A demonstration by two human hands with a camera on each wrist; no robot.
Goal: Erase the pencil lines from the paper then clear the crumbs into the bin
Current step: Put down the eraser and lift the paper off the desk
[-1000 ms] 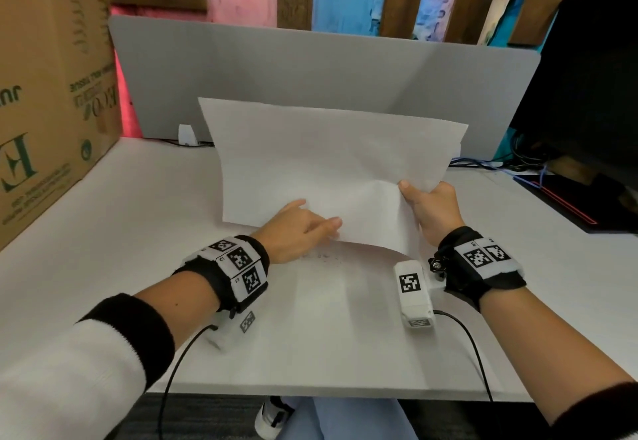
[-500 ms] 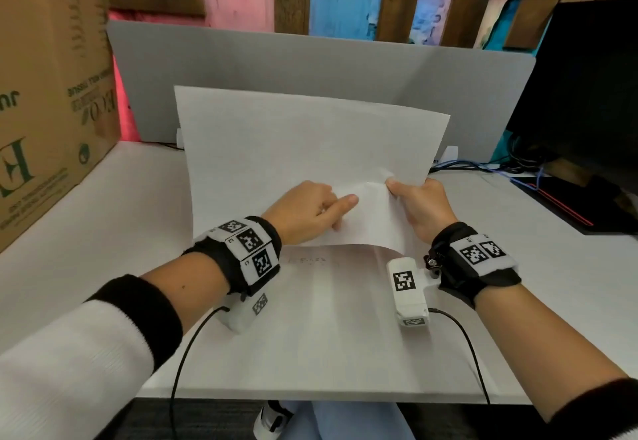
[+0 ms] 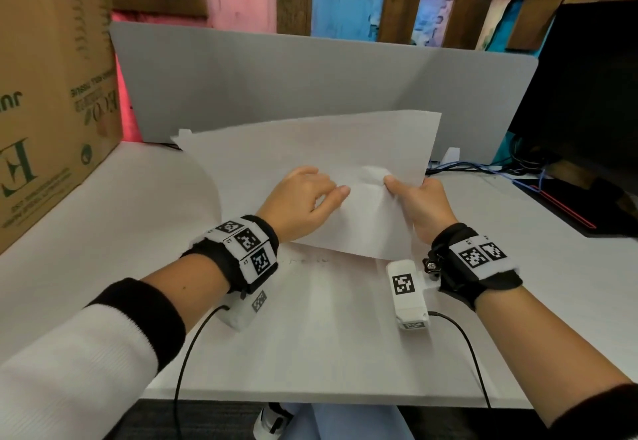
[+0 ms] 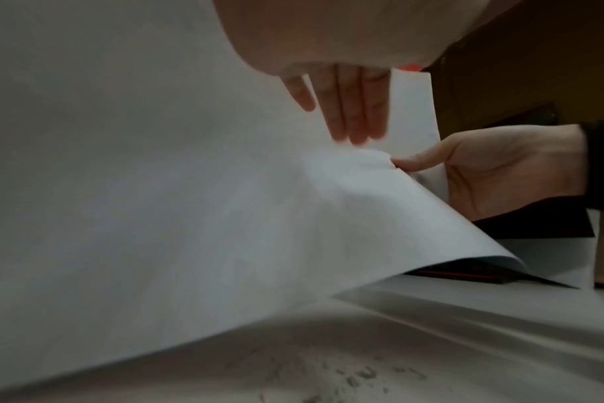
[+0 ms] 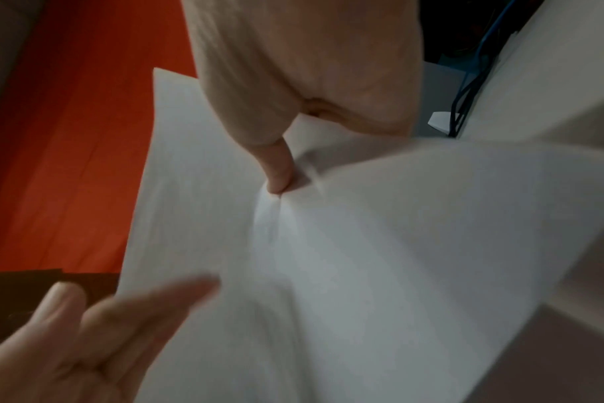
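Note:
A white sheet of paper (image 3: 310, 149) is held tilted above the white table (image 3: 103, 215), its lower edge close to the surface. My right hand (image 3: 414, 198) pinches the sheet's right side, thumb (image 5: 278, 174) on the near face, creasing it. My left hand (image 3: 310, 198) lies against the near face with straight fingers (image 4: 352, 109), just left of the right thumb. Grey eraser crumbs (image 3: 303, 261) lie on the table below the sheet's lower edge, and they are clearer in the left wrist view (image 4: 345, 376). No bin and no eraser are in view.
A large cardboard box (image 3: 45, 94) stands on the table at the left. A grey divider (image 3: 310, 70) closes the back. A black monitor (image 3: 587, 94), cables (image 3: 483, 167) and a black mat with a red edge (image 3: 569, 212) are at the right.
The sheet has tipped from nearly upright to a lower slant, its top edge dropping. My left hand has moved up the sheet toward the right hand, which keeps its pinch.

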